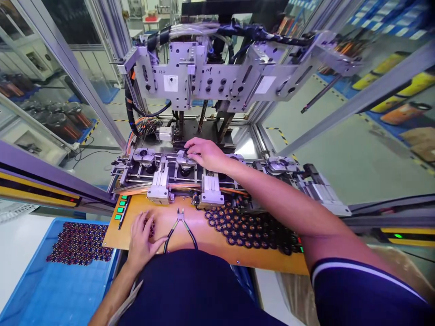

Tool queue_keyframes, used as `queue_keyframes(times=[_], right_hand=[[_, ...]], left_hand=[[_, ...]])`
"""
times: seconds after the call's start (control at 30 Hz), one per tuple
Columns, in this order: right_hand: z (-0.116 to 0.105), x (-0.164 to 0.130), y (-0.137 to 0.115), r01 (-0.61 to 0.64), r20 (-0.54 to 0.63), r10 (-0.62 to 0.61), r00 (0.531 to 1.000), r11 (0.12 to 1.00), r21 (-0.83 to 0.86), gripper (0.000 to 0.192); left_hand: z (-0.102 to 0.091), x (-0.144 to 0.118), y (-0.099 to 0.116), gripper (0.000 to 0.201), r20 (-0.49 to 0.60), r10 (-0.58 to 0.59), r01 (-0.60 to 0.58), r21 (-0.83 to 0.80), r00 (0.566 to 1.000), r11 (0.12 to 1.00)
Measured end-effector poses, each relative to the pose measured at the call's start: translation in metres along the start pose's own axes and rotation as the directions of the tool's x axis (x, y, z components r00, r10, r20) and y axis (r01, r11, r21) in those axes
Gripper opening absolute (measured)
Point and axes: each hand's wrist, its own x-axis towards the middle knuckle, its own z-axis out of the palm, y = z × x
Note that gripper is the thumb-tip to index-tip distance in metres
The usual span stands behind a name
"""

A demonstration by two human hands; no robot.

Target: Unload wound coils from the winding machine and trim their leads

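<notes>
My right hand (205,153) reaches across to the second clamp fixture (185,159) of the machine. Its thumb and fingers are pinched around a small dark part (186,154), mostly hidden by the fingertips. On the orange board (136,206), my left hand (142,237) lies cupped over a few small dark-red ring parts (149,227), fingers curled round them and thumb spread to the side. Just right of the thumb lie wire cutters (181,222), jaws pointing away from me. Many black rings with copper-coloured centres (238,224) stand in rows beneath my right forearm.
A blue tray (68,290) at the left holds many dark-red ring parts (81,242). Green buttons (119,210) line the board's left edge. Over the fixtures hangs a metal plate (217,83) with rods and cables. Metal frame posts (68,68) flank the station.
</notes>
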Motion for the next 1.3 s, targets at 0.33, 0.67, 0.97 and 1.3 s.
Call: queue_keyframes(times=[0.33,0.67,0.97,1.3], right_hand=[[0.005,-0.002,0.003,0.011,0.154,0.016,0.988,0.985,-0.174,0.018],[0.005,0.002,-0.015,-0.022,0.212,0.101,0.972,0.939,-0.343,0.026],[0.004,-0.030,-0.011,0.039,0.262,0.053,0.964,0.942,-0.334,0.044],[-0.034,-0.082,-0.063,-0.042,-0.175,-0.006,0.985,0.963,-0.267,0.047]], left_hand=[[0.013,0.000,-0.002,0.085,-0.033,-0.068,0.067,-0.028,0.997,0.997],[0.012,0.002,-0.001,0.085,-0.054,-0.068,0.065,-0.046,0.996,0.997],[0.015,-0.003,-0.003,0.083,-0.081,-0.093,0.087,-0.067,0.992,0.994],[0.006,-0.004,-0.001,0.085,-0.161,-0.069,0.063,-0.042,0.985,0.997]])
